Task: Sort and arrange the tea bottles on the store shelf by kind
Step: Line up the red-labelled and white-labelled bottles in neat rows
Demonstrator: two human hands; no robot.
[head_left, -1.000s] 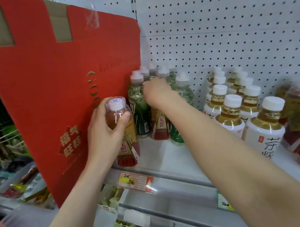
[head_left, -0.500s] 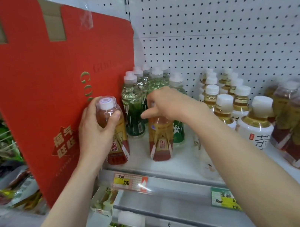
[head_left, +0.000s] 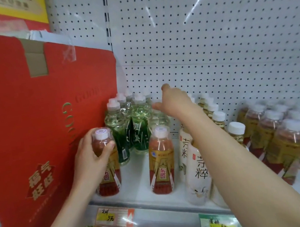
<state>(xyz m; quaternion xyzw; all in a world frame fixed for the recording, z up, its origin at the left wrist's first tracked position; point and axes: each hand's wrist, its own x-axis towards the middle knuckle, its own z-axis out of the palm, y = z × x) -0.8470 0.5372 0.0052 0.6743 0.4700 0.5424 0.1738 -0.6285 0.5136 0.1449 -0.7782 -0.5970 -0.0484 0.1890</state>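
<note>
**White pegboard shelf, tea bottles in rows, one bottle held**

Head view: white pegboard [head_left: 213, 45] backs a pale store shelf [head_left: 138, 199], and a big red carton [head_left: 31, 131] with gold lettering leans in at the left, filling that side.

The left hand [head_left: 91, 159] grips the shoulder of a red tea bottle [head_left: 108, 179]. Its thumb lies across the front just under the white cap and its fingers wrap round behind. This bottle stands upright at the front of the shelf, just beside the carton. A second red tea bottle [head_left: 161, 162] of the same kind stands upright near it, also at the front, with a gap of bare shelf between the two.

Behind them a cluster of green tea bottles [head_left: 139, 122] runs back toward the pegboard. The right hand [head_left: 176, 99] reaches over their right edge with fingers spread and loose, holding nothing. Whether a fingertip touches a cap I cannot tell.

Under the right forearm stand white-labelled tea bottles [head_left: 198, 170] with black characters, their row continuing backward. Farther right are blurred amber bottles [head_left: 285, 138] packed close together.

On the shelf's front rail are a yellow-and-red price tag [head_left: 113, 215] and a green price tag [head_left: 218, 225].
</note>
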